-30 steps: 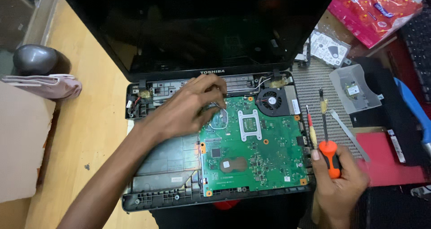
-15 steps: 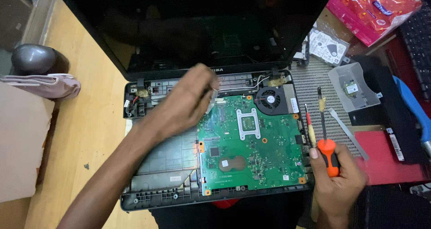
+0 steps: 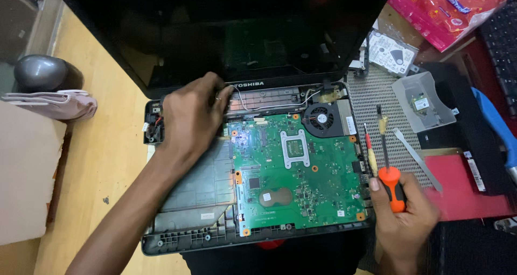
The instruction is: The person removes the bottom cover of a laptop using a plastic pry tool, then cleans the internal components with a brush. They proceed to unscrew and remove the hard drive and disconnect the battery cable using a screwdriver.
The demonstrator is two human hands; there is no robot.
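Left hand (image 3: pixel 191 113) lies knuckles-up over the top left corner of the opened laptop base (image 3: pixel 188 237), fingers curled toward a thin white wire (image 3: pixel 269 106) along the hinge edge — whether the fingertips pinch it cannot be told, the palm hides them. The dark screen (image 3: pixel 226 32) stands up behind, its top cut off by the frame. Green circuit board (image 3: pixel 296 172) fills the right half of the base, bare and clear of both hands, with a small round fan (image 3: pixel 319 117) at its upper right corner. Right hand (image 3: pixel 404 221) sits off the base's right edge, closed around an orange-handled screwdriver (image 3: pixel 392 186) whose shaft points up over the grey mesh mat (image 3: pixel 371 102). A second, thinner screwdriver (image 3: pixel 369 151) lies just beside it. Wooden tabletop (image 3: pixel 102 162) lies left of the base.
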